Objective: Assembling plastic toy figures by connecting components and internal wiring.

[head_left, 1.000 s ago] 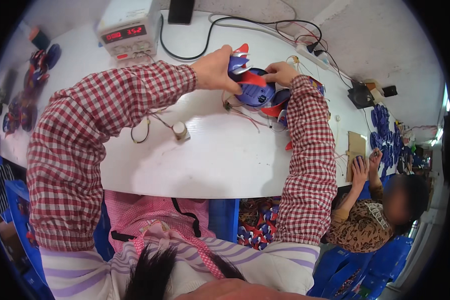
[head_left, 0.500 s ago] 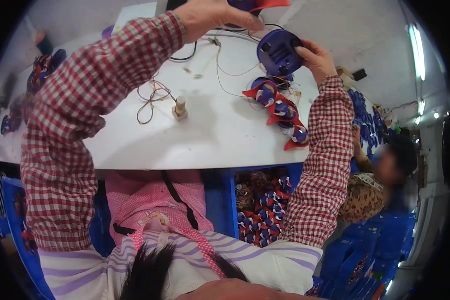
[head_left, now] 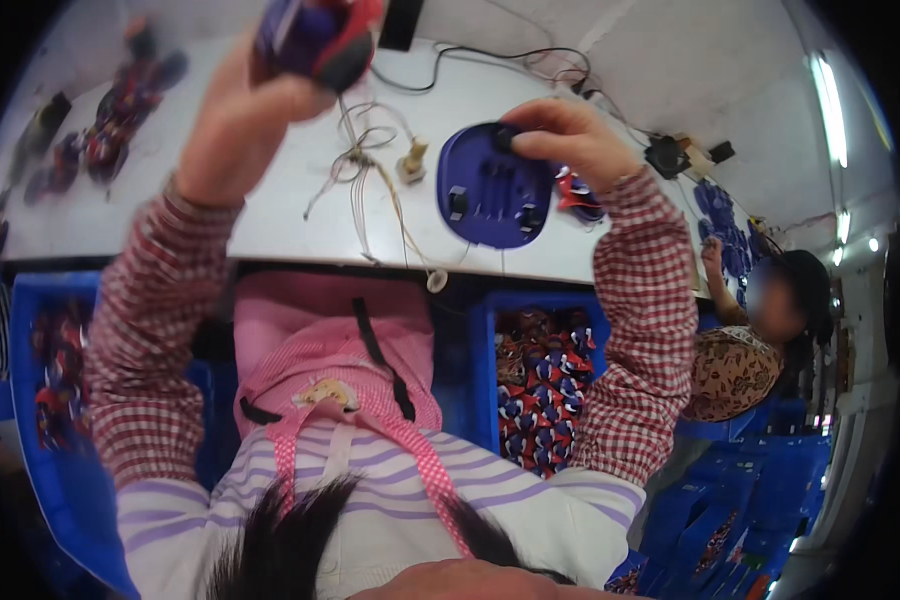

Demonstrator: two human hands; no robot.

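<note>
My left hand (head_left: 235, 130), raised at the upper left, is closed around a purple-and-red plastic part (head_left: 315, 40) with a dark edge. Motion blurs that part, and the frame's top edge cuts it off. Over the table my right hand (head_left: 575, 140) pinches the rim of a rounded purple plastic base plate (head_left: 495, 190), which has raised slots and black pieces on it. Thin wires (head_left: 360, 160) hang and lie between the two hands, with a small cream round piece (head_left: 436, 280) near the table's front edge. A beige peg-like piece (head_left: 412, 162) stands left of the plate.
Small purple-and-red figures (head_left: 580, 198) lie partly hidden behind the plate. Blue bins (head_left: 482, 370) (head_left: 55, 500) with similar figures flank my lap. Black cables (head_left: 435, 75) run along the white table (head_left: 300, 225). A co-worker (head_left: 735, 370) sits at the right.
My left hand has swung left and nearer with the purple-and-red part. The right hand has drawn the base plate down and left. The wires have shifted, and the view has changed.
</note>
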